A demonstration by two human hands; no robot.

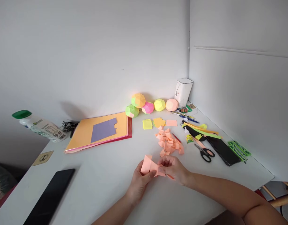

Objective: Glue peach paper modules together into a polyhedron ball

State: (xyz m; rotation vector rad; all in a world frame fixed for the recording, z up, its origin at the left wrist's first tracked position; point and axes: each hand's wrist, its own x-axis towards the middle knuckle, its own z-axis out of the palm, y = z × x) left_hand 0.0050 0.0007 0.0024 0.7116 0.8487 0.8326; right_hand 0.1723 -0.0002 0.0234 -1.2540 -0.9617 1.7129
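Between both hands is a salmon-pink folded paper piece (147,164) with several flaps pointing outward. My left hand (140,179) grips its left side, thumb lying on the front. On the right edge, my right hand (174,168) pinches a flap between thumb and fingers. Just beyond the hands lies a loose heap of small folded paper units (168,142) in the same salmon colour. A red pencil-like stick (176,137) rests beside the heap. Behind it are stacks of yellow sticky notes (147,124), orange notes (159,122) and pink notes (171,123).
Faceted paper balls (148,107) line the wall near a white container (183,92). To the right are a glue bottle (188,136), black scissors (206,154) and a black case (222,150). A folder (75,137), bottle (42,126) and black phone-like slab (50,195) occupy the left.
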